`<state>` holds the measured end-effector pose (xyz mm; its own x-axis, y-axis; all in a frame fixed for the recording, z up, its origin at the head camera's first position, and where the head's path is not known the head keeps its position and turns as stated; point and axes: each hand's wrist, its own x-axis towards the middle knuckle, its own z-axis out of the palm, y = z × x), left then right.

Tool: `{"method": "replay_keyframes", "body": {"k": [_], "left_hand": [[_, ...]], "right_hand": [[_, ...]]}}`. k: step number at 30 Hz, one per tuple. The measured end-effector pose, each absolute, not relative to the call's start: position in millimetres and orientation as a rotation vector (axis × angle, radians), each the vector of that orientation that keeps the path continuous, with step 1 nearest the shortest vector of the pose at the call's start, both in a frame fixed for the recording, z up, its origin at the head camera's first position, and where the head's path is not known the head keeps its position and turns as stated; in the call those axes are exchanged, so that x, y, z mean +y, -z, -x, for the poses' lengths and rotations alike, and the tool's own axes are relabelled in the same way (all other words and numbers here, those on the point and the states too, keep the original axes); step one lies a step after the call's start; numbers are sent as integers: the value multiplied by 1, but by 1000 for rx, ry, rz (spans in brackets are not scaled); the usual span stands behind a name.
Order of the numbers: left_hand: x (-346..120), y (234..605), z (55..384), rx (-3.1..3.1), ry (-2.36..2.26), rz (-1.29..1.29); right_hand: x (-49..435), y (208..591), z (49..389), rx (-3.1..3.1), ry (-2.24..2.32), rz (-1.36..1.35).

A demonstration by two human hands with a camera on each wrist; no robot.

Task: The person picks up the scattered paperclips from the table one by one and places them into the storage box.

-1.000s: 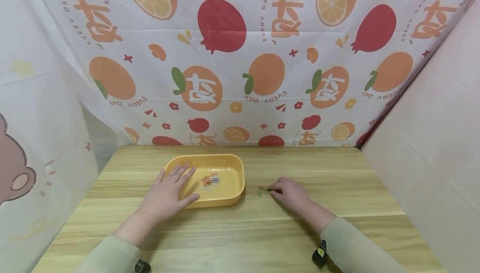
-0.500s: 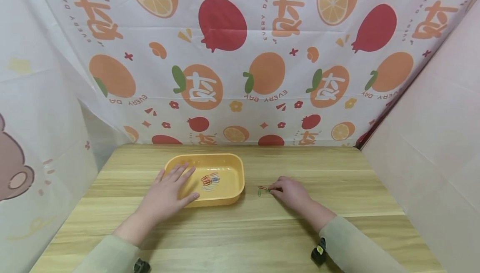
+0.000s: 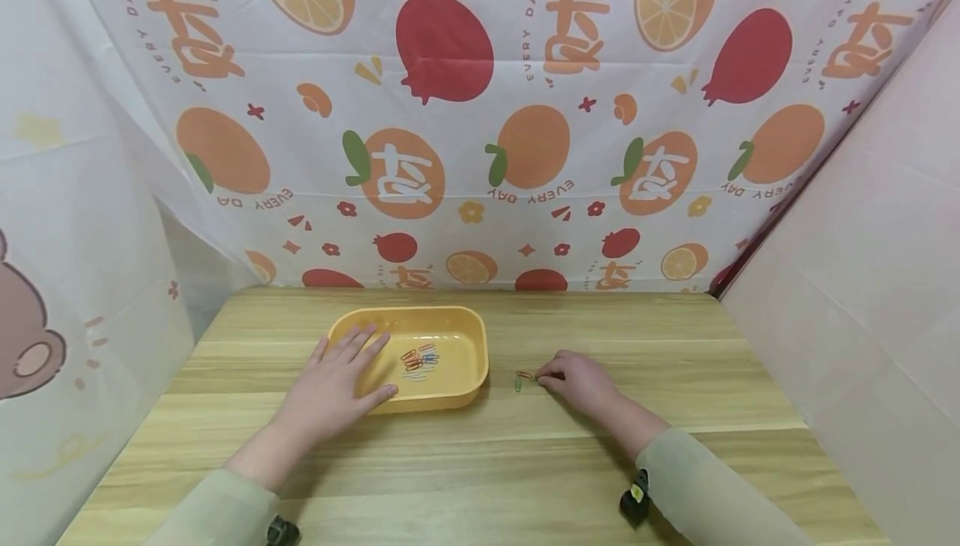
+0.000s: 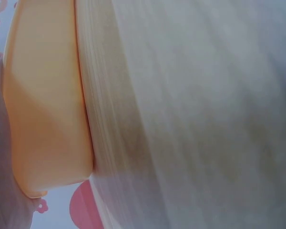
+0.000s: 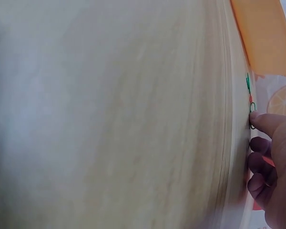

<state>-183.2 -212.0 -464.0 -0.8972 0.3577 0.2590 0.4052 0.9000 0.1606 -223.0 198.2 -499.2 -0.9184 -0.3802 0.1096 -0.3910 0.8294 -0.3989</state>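
Note:
A yellow plastic tray (image 3: 480, 354) stands left of centre on the table. Inside lie several paper clips (image 3: 412, 360), red, blue and white. My left hand (image 3: 330, 388) rests on its left rim, fingers spread over the inside; the left wrist view shows the tray's outer wall (image 4: 47, 105) beside that hand. To the right of the tray, my right hand (image 3: 581, 383) is low at the tabletop. Its thumb and forefinger pinch a green paper clip (image 5: 252, 106). Next to the fingertips lie a red paper clip (image 3: 524, 374) and another green paper clip (image 3: 518, 384).
The wooden table (image 3: 480, 479) ends at the back against a fruit-printed cloth (image 3: 480, 196). White cloth walls (image 3: 862, 296) close off both sides. Small black devices (image 3: 635, 504) are strapped at both sleeves.
My right thumb and forefinger have drawn closer together at the green paper clip. The left hand and the tray stay in place.

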Motion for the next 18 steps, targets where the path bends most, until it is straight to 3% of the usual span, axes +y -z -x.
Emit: {"method": "replay_keyframes", "body": {"k": [18], "left_hand": [[-214, 462, 187, -2858, 300, 590]], "right_hand": [[197, 493, 222, -2967, -750, -572]]}}
